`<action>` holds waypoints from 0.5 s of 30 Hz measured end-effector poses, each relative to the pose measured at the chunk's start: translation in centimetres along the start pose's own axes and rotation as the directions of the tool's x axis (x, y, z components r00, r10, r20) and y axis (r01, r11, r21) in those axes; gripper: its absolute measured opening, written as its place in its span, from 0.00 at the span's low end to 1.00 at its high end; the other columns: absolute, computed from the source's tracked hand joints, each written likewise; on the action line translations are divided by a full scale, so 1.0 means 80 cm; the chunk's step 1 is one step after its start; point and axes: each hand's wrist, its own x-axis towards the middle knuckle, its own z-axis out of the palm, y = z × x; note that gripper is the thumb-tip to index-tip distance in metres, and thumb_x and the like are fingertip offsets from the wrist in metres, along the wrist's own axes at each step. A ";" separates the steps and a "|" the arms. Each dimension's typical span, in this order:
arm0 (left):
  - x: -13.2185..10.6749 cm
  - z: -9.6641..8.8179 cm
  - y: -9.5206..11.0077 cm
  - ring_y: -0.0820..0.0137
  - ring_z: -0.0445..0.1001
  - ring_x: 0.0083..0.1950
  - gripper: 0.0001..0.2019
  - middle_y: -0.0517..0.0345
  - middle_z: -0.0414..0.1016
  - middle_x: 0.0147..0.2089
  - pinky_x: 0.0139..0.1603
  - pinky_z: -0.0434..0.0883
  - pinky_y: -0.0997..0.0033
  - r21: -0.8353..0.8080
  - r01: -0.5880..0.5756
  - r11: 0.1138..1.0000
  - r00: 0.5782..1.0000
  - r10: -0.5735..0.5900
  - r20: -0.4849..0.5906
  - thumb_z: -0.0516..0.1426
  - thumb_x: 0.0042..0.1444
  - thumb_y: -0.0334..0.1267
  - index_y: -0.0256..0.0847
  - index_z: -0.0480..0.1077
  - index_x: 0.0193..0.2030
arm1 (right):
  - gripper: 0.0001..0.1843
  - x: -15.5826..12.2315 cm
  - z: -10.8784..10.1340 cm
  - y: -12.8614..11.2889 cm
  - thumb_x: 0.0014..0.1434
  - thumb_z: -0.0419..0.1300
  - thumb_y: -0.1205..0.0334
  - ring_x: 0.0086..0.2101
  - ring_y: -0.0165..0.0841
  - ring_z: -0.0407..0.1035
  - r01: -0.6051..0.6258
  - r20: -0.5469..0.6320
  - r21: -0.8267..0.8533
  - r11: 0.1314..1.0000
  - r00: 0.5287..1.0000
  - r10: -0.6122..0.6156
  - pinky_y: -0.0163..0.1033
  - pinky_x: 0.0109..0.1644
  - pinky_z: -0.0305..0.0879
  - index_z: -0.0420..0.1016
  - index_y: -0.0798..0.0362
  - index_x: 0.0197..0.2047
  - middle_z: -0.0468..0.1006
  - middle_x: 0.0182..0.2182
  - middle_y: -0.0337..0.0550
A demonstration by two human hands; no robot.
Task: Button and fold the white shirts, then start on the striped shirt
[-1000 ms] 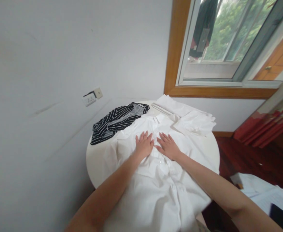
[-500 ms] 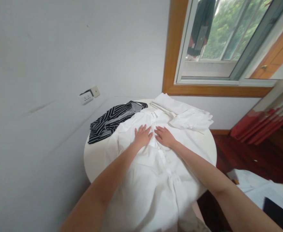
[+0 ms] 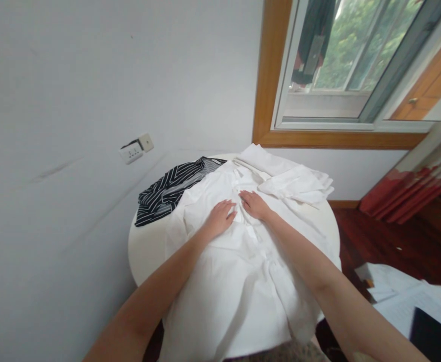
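A white shirt (image 3: 220, 281) lies spread over the round table (image 3: 148, 251), its lower part hanging over the near edge. Down its middle runs a buttoned front strip. My left hand (image 3: 220, 218) rests flat on the cloth just left of that strip, fingers stretched out. On the other side of the strip, a little farther up, my right hand (image 3: 255, 205) lies on the shirt with its fingers extended. Neither hand holds anything. Behind them is a folded white garment (image 3: 292, 176) at the back right, and a black-and-white striped garment (image 3: 168, 188) at the back left.
The table stands against a wall with a socket (image 3: 131, 153). A wood-framed window (image 3: 262, 100) is at the back right, beside a red and cream curtain (image 3: 397, 191). Papers (image 3: 405, 296) and a dark flat object (image 3: 429, 334) lie at lower right.
My right hand has slid slightly away from me along the shirt, and my left hand has come slightly nearer. The shirt's lower part now spreads differently, its hem in sight.
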 end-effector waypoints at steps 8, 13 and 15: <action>-0.010 -0.019 0.020 0.61 0.67 0.57 0.09 0.50 0.73 0.50 0.61 0.65 0.56 0.025 -0.018 1.000 0.999 0.019 -0.029 0.54 0.62 0.38 0.41 0.69 0.48 | 0.19 -0.045 -0.015 -0.028 0.61 0.52 0.66 0.59 0.38 0.65 0.012 -0.002 0.122 0.992 1.000 -0.012 0.47 0.66 0.54 0.75 0.53 0.53 0.74 0.57 0.50; -0.021 -0.024 0.021 0.62 0.69 0.51 0.06 0.53 0.73 0.45 0.56 0.67 0.57 -0.074 -0.143 0.987 0.990 0.141 -0.028 0.54 0.62 0.37 0.42 0.70 0.43 | 0.25 -0.065 -0.008 -0.028 0.61 0.55 0.60 0.65 0.39 0.55 0.049 0.066 0.152 0.987 0.996 -0.059 0.53 0.69 0.46 0.69 0.53 0.62 0.63 0.66 0.51; -0.031 -0.028 0.020 0.62 0.69 0.52 0.08 0.51 0.73 0.47 0.57 0.67 0.57 -0.124 -0.190 0.974 0.982 0.187 -0.034 0.56 0.62 0.41 0.42 0.70 0.44 | 0.28 -0.067 -0.009 -0.030 0.60 0.58 0.55 0.66 0.40 0.53 0.051 0.100 0.130 0.990 0.993 -0.064 0.55 0.69 0.44 0.67 0.53 0.63 0.60 0.67 0.52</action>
